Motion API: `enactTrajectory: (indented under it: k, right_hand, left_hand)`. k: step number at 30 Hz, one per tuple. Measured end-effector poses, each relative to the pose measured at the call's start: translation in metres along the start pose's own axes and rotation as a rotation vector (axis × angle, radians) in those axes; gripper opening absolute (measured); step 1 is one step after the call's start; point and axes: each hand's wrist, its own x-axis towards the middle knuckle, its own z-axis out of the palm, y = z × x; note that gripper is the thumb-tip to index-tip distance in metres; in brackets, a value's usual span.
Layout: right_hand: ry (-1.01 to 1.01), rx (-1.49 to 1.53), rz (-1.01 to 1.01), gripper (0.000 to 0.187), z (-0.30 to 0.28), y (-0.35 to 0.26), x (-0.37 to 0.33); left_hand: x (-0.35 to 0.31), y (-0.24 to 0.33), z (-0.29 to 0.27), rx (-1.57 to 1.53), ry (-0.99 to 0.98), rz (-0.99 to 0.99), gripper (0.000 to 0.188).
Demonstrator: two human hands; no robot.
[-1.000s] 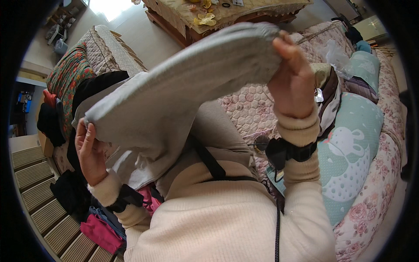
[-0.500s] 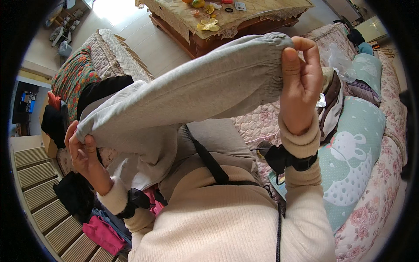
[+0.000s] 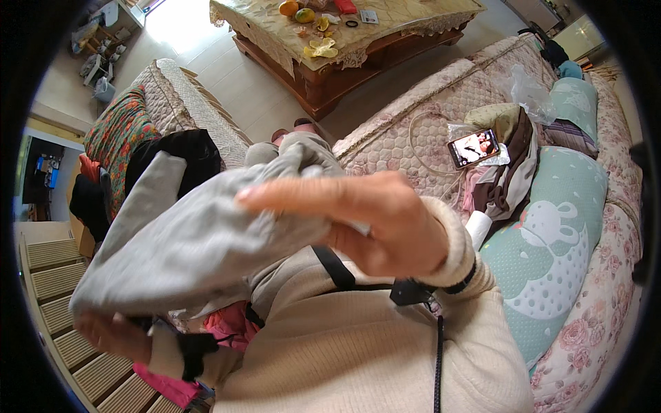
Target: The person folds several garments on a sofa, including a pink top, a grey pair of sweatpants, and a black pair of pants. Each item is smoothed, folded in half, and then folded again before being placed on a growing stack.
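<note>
The grey garment [image 3: 200,241] is held up in front of the person's chest, spread between both hands, and serves as the reference for all positions below.

Right hand [image 3: 365,224]: located at the garment's right end, lying across its upper edge. The fingers [image 3: 289,195] are extended flat over the cloth and the thumb side presses the fabric from below; the cloth is pinched in this hand.

Left hand [image 3: 113,335]: located under the garment's lower left corner. The fingers are curled up beneath the hanging edge and touch it; most of the hand is covered by the cloth, so the exact grip cannot be told.

Behind the garment, well apart, stands a wooden table [image 3: 358,41] with fruit and peel on it. To the right of the garment is a quilted sofa [image 3: 413,131]. On the sofa, right of the garment, lie a phone [image 3: 474,147] with a lit screen, a heap of clothes and a mint green cushion [image 3: 551,241].
</note>
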Motion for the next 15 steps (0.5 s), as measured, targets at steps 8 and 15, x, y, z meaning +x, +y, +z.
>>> enactTrajectory:
  k: [8, 15]
  right_hand:
    - [0.162, 0.336, 0.210, 0.044, -0.020, -0.078, 0.005]
    - [0.291, 0.410, 0.968, 0.025, -0.093, 0.061, -0.018]
  left_hand:
    - [0.031, 0.071, -0.067, 0.310, -0.642, 0.095, 0.055]
    - [0.038, -0.020, 0.171, -0.271, -1.020, -0.265, 0.016]
